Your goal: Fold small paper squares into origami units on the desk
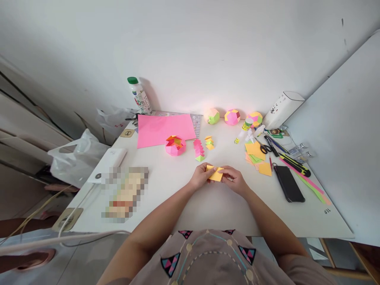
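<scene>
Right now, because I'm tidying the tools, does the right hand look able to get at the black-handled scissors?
Probably yes: only loose paper squares lie between the right hand and the black-handled scissors, though it would likely have to let go of the yellow paper first.

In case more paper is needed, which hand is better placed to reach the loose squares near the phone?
Probably the right hand: the loose squares lie on its side, nearer it than the left hand. Both hands are on the yellow sheet.
</scene>
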Demonstrator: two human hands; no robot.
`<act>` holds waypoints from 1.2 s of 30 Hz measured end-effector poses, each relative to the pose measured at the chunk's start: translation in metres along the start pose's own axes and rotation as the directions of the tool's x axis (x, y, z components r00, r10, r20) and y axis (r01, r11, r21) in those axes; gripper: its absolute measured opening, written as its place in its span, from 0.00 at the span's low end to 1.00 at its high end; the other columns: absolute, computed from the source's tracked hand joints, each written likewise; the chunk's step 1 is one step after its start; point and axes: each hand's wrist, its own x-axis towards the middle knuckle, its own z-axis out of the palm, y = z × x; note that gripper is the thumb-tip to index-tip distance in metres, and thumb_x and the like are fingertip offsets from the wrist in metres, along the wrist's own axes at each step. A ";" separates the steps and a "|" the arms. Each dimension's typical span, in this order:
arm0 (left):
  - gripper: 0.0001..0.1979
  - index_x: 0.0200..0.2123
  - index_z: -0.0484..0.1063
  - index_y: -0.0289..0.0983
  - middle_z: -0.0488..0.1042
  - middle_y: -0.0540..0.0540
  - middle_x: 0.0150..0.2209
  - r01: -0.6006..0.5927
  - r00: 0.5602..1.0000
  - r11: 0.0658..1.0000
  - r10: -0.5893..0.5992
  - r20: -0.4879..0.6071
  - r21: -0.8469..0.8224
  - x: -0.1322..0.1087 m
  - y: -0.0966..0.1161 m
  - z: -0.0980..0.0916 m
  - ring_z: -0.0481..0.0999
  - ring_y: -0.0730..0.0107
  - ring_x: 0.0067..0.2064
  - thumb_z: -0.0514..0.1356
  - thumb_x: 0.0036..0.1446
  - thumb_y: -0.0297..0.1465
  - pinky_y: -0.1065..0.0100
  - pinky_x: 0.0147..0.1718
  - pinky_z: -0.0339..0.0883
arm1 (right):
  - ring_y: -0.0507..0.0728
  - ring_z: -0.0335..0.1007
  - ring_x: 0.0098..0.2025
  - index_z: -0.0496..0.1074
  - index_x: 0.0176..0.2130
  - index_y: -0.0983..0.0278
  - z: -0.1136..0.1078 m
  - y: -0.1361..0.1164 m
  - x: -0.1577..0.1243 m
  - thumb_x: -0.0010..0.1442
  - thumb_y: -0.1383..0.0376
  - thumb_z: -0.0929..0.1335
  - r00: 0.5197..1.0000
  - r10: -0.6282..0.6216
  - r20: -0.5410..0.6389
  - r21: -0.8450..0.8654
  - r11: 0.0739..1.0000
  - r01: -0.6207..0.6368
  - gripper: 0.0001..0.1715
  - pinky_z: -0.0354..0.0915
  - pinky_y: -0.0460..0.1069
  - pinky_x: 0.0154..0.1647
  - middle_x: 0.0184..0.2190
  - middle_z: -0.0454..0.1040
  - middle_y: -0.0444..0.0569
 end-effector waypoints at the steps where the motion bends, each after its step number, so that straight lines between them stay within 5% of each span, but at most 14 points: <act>1: 0.21 0.29 0.62 0.35 0.69 0.53 0.18 0.000 1.000 1.000 0.000 -0.006 0.001 0.000 0.000 0.000 0.68 0.77 0.17 0.63 0.46 0.46 0.77 0.12 0.57 | 0.54 0.71 0.35 0.73 0.38 0.61 0.001 0.000 0.000 0.56 0.66 0.66 1.000 -0.007 -0.009 -0.015 1.000 0.007 0.08 0.71 0.49 0.31 0.41 0.71 0.52; 9: 0.21 0.35 0.65 0.33 0.73 0.48 0.26 -0.038 0.999 0.994 0.038 -0.006 -0.101 0.001 -0.001 -0.002 0.72 0.75 0.22 0.62 0.47 0.45 0.74 0.17 0.63 | 0.55 0.70 0.36 0.71 0.27 0.63 0.007 -0.006 0.004 0.53 0.60 0.69 0.986 0.010 -0.166 -0.140 0.990 -0.033 0.08 0.71 0.50 0.30 0.42 0.69 0.53; 16: 0.20 0.35 0.66 0.34 0.73 0.50 0.23 -0.014 0.998 0.999 0.012 0.065 0.044 0.000 -0.004 0.000 0.72 0.73 0.23 0.61 0.48 0.46 0.72 0.19 0.63 | 0.53 0.68 0.33 0.72 0.28 0.62 0.009 -0.002 0.002 0.55 0.60 0.68 0.991 0.023 -0.131 -0.164 0.986 -0.045 0.09 0.71 0.51 0.30 0.48 0.66 0.54; 25: 0.20 0.35 0.64 0.36 0.69 0.53 0.17 -0.044 0.996 0.977 0.026 0.089 0.206 -0.005 0.001 0.003 0.66 0.76 0.18 0.50 0.57 0.49 0.72 0.19 0.60 | 0.54 0.68 0.30 0.75 0.28 0.63 0.012 0.000 0.003 0.54 0.60 0.68 0.983 0.012 -0.182 -0.223 0.973 -0.053 0.09 0.67 0.49 0.26 0.32 0.69 0.50; 36: 0.21 0.38 0.66 0.34 0.71 0.49 0.28 -0.039 0.992 0.994 0.026 0.120 0.103 -0.002 0.000 0.001 0.72 0.75 0.25 0.60 0.50 0.46 0.74 0.20 0.64 | 0.53 0.64 0.25 0.74 0.29 0.62 0.011 -0.005 0.001 0.56 0.60 0.67 0.959 0.083 -0.273 -0.228 0.962 -0.148 0.10 0.62 0.49 0.26 0.24 0.70 0.46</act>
